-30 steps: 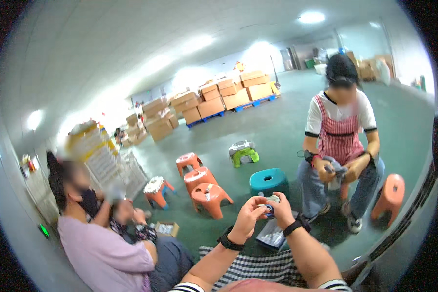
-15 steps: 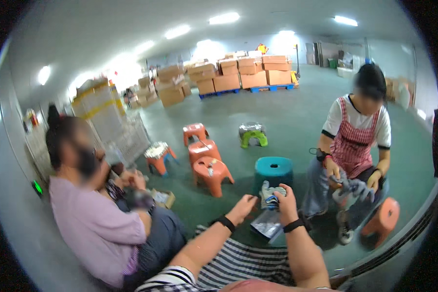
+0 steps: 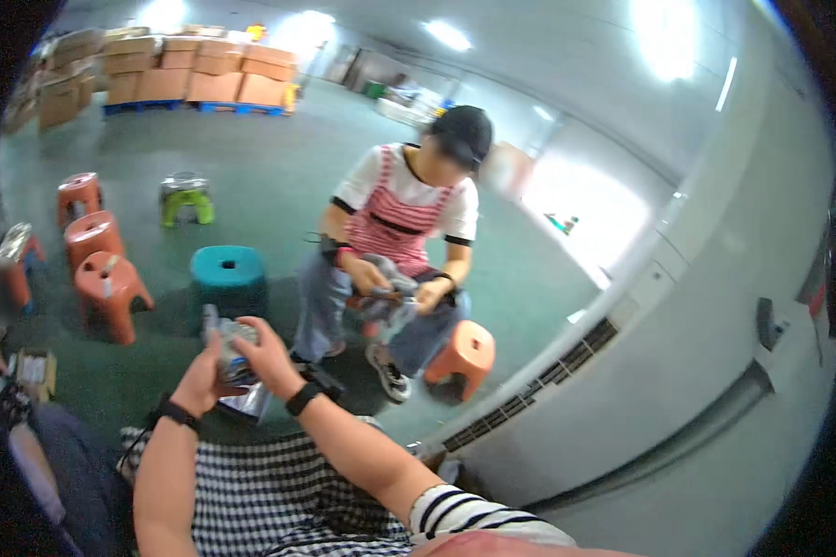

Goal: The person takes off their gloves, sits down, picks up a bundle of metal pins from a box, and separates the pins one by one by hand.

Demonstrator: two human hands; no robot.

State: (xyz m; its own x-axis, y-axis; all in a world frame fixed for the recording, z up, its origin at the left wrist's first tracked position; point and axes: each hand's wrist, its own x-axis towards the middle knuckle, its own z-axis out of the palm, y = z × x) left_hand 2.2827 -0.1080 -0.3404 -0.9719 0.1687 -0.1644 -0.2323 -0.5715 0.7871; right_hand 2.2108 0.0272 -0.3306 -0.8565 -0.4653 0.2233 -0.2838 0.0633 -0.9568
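Observation:
A grey-white work glove with blue parts (image 3: 239, 351) is held up between my two hands, in front of a teal stool. My left hand (image 3: 199, 381) grips its left side, thumb upward. From the other side my right hand (image 3: 269, 358) closes on it, fingers over the upper part. Much of the glove is covered by my fingers. Just below my hands lies a shiny silvery plastic bag (image 3: 248, 405), partly hidden. A checked black-and-white cloth (image 3: 260, 478) covers my lap.
Opposite me a seated person (image 3: 409, 204) in a red checked apron handles grey gloves (image 3: 390, 288). The teal stool (image 3: 228, 263) and several orange stools (image 3: 111, 288) stand ahead. An orange stool (image 3: 469, 357) is beside that person. A white wall (image 3: 669, 371) rises at right.
My view has swung to the right. My left hand, apart from the glove before, now grips it along with my right hand. The person opposite still handles gloves.

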